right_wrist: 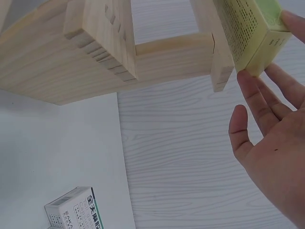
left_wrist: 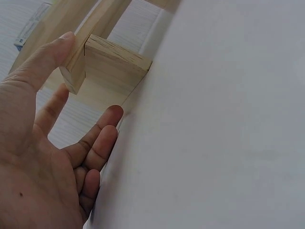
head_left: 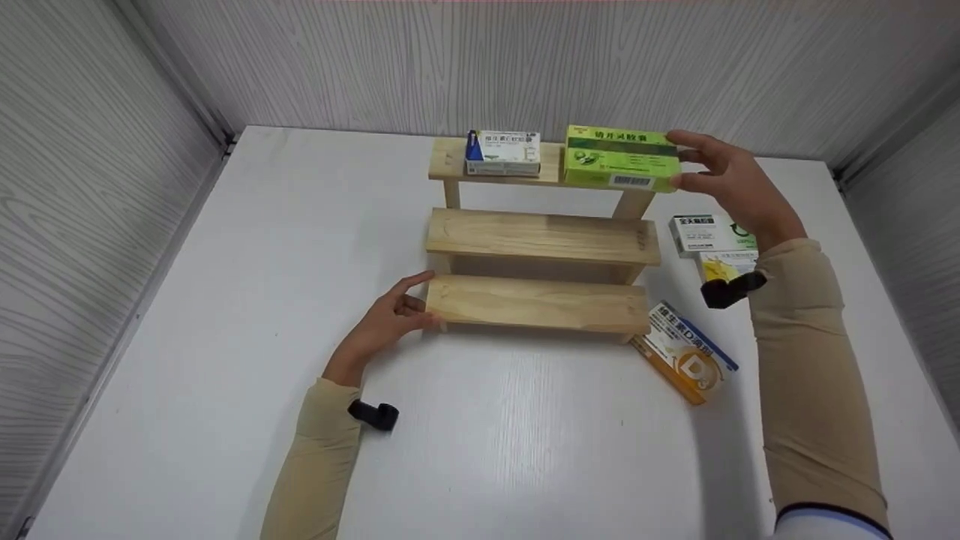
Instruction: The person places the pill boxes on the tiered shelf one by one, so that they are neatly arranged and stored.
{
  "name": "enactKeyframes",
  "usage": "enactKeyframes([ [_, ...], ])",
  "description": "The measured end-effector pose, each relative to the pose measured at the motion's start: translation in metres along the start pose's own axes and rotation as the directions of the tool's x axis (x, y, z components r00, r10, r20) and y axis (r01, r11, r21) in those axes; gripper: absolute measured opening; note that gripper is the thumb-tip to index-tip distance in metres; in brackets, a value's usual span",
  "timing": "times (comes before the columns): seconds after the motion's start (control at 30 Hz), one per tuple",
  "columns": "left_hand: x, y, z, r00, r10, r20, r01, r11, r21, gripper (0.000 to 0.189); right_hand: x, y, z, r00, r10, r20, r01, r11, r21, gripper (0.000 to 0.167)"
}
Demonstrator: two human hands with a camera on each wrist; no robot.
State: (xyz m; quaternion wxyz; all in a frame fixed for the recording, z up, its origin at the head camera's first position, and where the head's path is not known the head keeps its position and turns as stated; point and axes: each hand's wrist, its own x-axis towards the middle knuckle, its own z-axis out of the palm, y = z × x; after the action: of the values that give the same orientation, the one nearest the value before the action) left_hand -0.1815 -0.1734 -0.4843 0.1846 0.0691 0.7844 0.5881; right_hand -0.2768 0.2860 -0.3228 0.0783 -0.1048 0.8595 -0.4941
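Gripping the lowest step (head_left: 536,303) of the wooden stand (head_left: 543,234) by its left end, the left hand (head_left: 386,322) is nearer. Farther back, the right hand (head_left: 727,181) holds the green box (head_left: 621,156) by its right end; the box extends leftward from that grip, at the right of the top step (head_left: 551,160).

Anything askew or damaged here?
D3 box sits askew on the table: angled to the wooden rack, by its front right corner. Whether they touch is unclear. No spills or damage visible.
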Motion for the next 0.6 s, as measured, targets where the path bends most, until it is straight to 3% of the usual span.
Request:
enactKeyframes([
  [0.6, 0.001, 0.0, -0.002, 1.0, -0.019, -0.006, 0.019, 0.998, 0.058, 0.071, 0.016, 0.001, 0.009, 0.999, 0.035, 0.032, -0.035, 0.999, 0.008, 0.064],
])
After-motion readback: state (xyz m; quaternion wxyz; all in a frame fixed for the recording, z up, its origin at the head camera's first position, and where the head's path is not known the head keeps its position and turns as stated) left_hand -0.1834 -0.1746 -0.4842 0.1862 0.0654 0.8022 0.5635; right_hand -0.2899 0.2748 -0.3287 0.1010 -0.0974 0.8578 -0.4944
